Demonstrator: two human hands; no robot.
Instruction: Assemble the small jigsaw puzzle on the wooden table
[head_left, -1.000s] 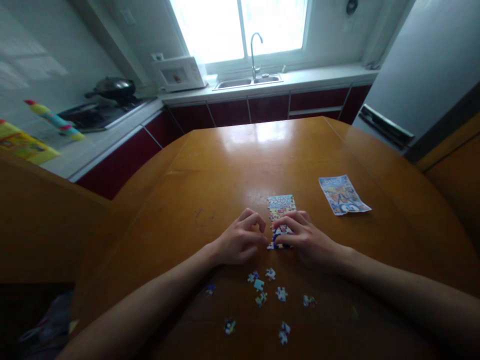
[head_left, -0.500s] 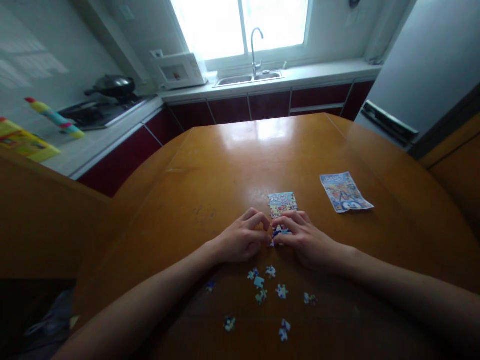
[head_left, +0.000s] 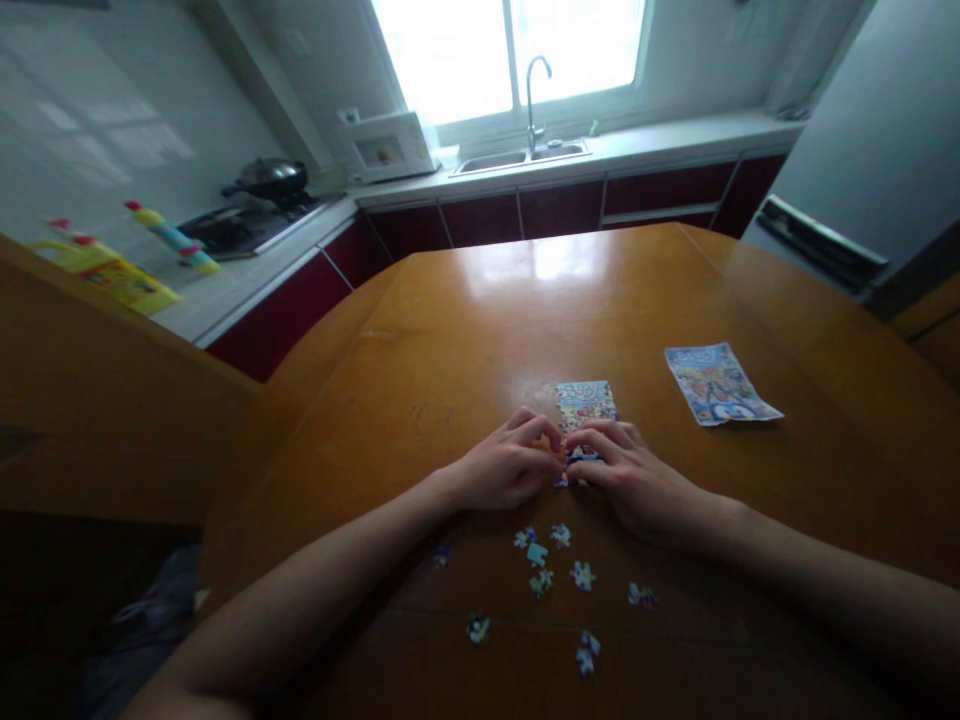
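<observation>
A partly assembled jigsaw puzzle [head_left: 586, 400] lies flat on the wooden table, its lower part half covered by my fingers. At its left edge, my left hand [head_left: 517, 462] has curled fingers and thumb closed on the border. My right hand [head_left: 626, 470] grips the puzzle from the right, fingers bent over it and thumb near the lower edge. Whether a single piece sits between the fingertips is hidden. Nearer to me lie several loose puzzle pieces [head_left: 583, 575], among them a pale blue piece [head_left: 536, 554] and a dark blue piece [head_left: 442, 554].
A creased picture sheet [head_left: 721, 385] lies on the table [head_left: 450, 340] to the right of the puzzle. Beyond are a counter with a sink [head_left: 491, 162], a white microwave [head_left: 394, 147], a pan [head_left: 274, 178] on the stove and yellow bottles [head_left: 112, 275]. A fridge [head_left: 885, 150] stands at right.
The head view has turned slightly left, so everything appears shifted right. Both hands stay at the puzzle's edges with little visible movement, and the loose pieces lie as before.
</observation>
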